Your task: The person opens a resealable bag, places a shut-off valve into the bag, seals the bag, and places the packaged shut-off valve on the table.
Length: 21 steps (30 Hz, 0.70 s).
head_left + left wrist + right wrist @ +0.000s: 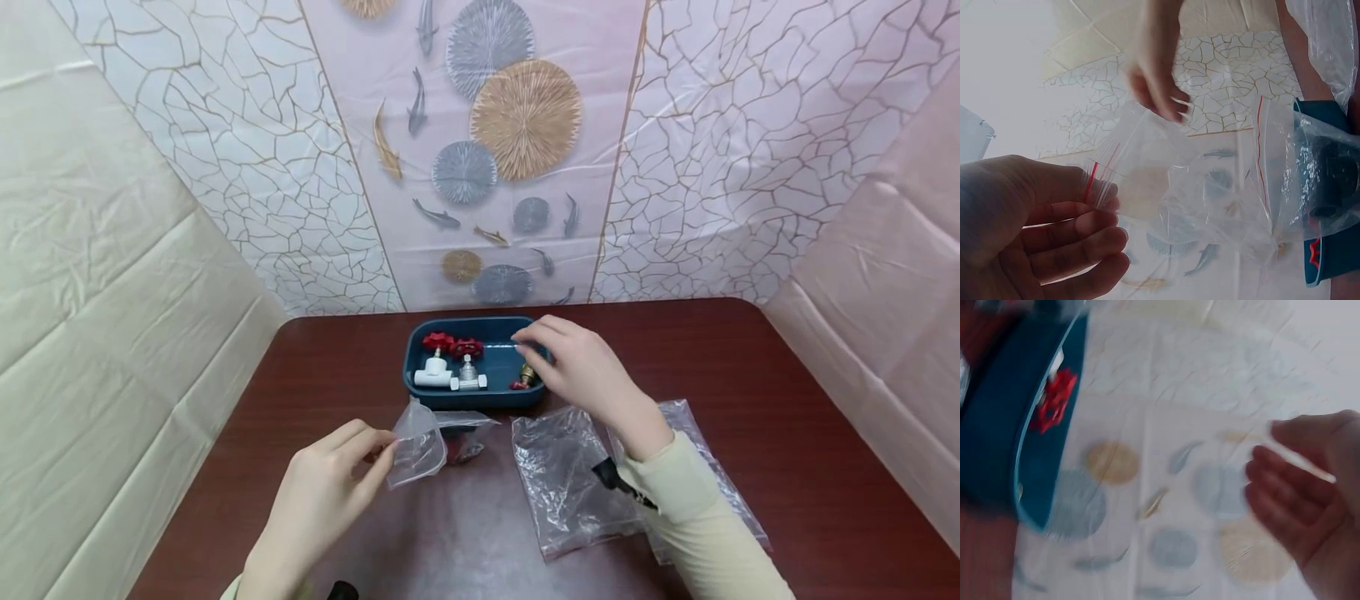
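My left hand [330, 475] pinches the edge of a clear zip-lock bag [420, 450] between thumb and fingers, in front of the tray. Close up in the left wrist view, its red seal line lies by the thumb. Just past it, more clear plastic covers a dark fitting [1329, 175] with a red part below. Raised over the right end of the blue tray [480, 402], my right hand [577, 362] has relaxed fingers and holds nothing. Inside the tray are a white valve [433, 372] and a silver valve [468, 379] with red handwheels, and a brass valve [527, 375] at the right.
Flat clear plastic bags [566, 492] lie on the dark red table [825, 467] under and beside my right forearm. A patterned backdrop [675, 167] stands behind the table, with pale fabric walls [97, 333] at both sides.
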Each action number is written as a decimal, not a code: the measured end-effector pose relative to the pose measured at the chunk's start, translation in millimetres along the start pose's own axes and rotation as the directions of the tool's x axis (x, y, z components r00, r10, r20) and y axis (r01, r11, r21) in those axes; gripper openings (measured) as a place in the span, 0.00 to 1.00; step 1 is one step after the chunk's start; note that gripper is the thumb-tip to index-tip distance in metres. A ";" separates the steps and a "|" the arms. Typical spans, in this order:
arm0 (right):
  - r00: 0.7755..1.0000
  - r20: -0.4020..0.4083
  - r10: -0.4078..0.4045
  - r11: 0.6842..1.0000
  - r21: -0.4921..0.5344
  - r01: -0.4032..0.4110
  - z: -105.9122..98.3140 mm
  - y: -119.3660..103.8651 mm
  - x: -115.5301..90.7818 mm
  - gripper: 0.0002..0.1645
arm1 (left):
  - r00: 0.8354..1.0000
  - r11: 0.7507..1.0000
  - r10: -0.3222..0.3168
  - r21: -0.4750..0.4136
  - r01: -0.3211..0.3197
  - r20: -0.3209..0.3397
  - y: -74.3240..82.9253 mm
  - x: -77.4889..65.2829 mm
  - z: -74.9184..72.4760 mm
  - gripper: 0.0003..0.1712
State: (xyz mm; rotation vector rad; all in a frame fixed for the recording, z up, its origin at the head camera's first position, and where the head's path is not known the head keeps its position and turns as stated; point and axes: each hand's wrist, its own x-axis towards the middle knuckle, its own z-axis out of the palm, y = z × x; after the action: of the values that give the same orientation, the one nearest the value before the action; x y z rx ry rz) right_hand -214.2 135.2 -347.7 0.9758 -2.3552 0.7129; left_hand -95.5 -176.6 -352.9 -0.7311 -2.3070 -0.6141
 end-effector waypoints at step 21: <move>0.637 0.661 0.397 0.856 -0.517 0.003 111.1 73.4 32.0 0.04 | 0.998 0.998 0.058 0.030 -0.058 -0.008 3.9 3.2 14.9 0.09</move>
State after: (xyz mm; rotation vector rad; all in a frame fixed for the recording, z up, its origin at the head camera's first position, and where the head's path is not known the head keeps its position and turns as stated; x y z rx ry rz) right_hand -315.0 94.7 -431.1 0.8683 -3.1757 -0.3376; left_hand -101.5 -163.9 -360.1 -0.7772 -2.2736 -0.5549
